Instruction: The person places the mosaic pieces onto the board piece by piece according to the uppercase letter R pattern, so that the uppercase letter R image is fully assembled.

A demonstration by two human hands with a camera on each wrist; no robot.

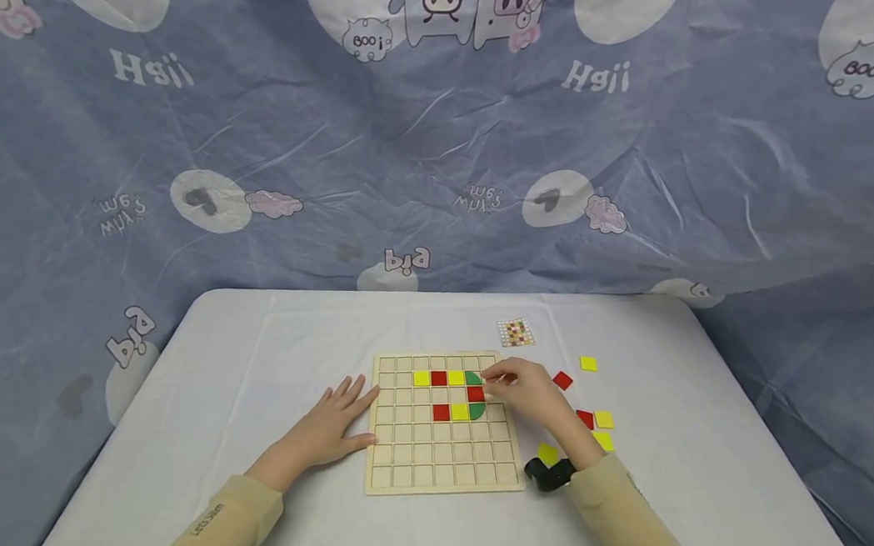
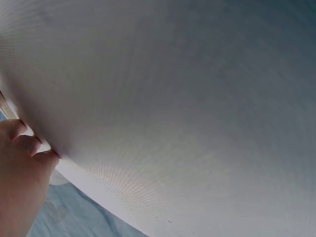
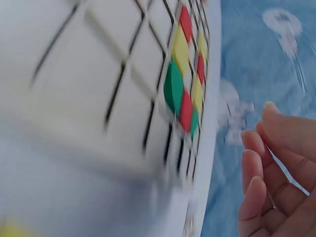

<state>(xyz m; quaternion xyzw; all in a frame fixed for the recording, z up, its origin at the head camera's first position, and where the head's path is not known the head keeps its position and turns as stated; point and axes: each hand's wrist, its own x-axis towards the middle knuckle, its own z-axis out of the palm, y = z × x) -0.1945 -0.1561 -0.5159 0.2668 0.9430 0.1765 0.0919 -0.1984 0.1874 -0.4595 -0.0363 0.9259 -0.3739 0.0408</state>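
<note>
While left hand [image 1: 334,425] lies flat, fingers straight, steadying grid board [image 1: 442,456], right hand [image 1: 527,388] fingers curl loosely, empty; board squarish.

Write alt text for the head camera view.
A person's right hand reaches over a square wooden grid board with red, yellow and green tiles, while the left hand lies flat beside its left edge. Loose red and yellow tiles lie right.

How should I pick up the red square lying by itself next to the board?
Pinch the red square by two opposite edges, coming straight down from above. It lies flat on the white table with bare cloth all round it, so fingertips probably fit on either side. It looks thin, so sliding a nail under one edge may help. The right hand is nearest.
</note>
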